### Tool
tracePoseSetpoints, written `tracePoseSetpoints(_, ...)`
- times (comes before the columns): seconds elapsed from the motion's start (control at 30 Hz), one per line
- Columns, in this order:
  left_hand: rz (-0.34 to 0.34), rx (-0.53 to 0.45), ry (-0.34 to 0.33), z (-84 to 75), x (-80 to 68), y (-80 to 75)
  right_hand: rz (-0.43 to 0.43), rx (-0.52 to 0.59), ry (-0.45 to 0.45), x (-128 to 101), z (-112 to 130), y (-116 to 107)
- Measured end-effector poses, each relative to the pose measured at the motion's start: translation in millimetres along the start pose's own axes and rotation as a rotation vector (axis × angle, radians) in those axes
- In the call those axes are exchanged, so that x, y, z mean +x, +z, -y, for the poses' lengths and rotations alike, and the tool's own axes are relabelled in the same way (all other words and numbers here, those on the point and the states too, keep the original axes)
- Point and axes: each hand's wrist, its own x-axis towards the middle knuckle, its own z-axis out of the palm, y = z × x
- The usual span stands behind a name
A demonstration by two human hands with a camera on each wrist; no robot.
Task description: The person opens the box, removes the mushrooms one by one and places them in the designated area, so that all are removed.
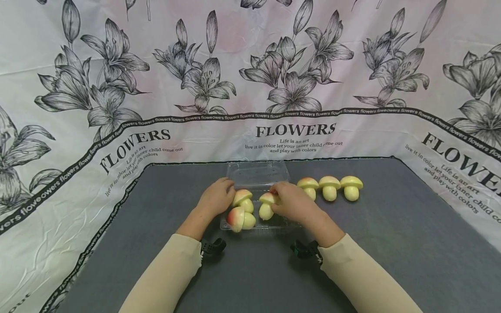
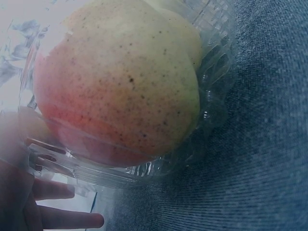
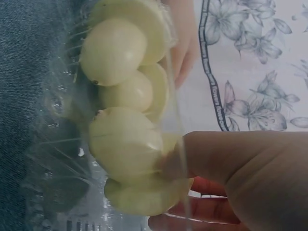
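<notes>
A clear plastic clamshell container (image 1: 258,173) lies open mid-table, lid tipped back. It holds three toy mushrooms with yellow stems and red-blushed caps. One stands at the left (image 1: 242,199), one lies on its side at the front (image 1: 238,218). My right hand (image 1: 275,200) grips the third mushroom (image 1: 266,208) by its cap, low in the tray. The right wrist view shows my thumb (image 3: 231,163) on that mushroom (image 3: 127,144). My left hand (image 1: 228,190) holds the container's left rim, fingers (image 2: 62,220) beneath it. The fallen mushroom (image 2: 120,86) fills the left wrist view.
Three more mushrooms (image 1: 329,187) stand in a row on the dark grey tabletop (image 1: 391,243), right of the container. A white cloth printed with flowers (image 1: 250,87) rises behind and along both sides of the table.
</notes>
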Motion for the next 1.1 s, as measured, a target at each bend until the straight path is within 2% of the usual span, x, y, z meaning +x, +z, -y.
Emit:
tracePoseSetpoints(0.13, 0.001, 0.008, 0.000, 0.3, 0.4, 0.5, -0.001, 0.028, 0.005, -1.9, -0.2, -6.7)
tracePoseSetpoints(0.43, 0.005, 0.002, -0.005, 0.8, 0.9, 1.1, -0.016, 0.013, 0.018, -8.0, 2.6, -24.6)
tracePoseSetpoints(0.7, 0.010, -0.002, -0.010, 1.4, 1.4, 1.3, -0.046, -0.058, 0.004, -11.3, -1.2, -39.6)
tracePoseSetpoints(0.93, 0.012, 0.003, -0.002, 1.9, 1.9, 0.6, -0.080, -0.007, -0.009, -15.7, -8.7, -52.4)
tracePoseSetpoints(1.1, 0.015, -0.001, 0.003, 1.6, 1.8, -0.2, -0.079, 0.015, 0.017, -20.2, -15.4, -61.5)
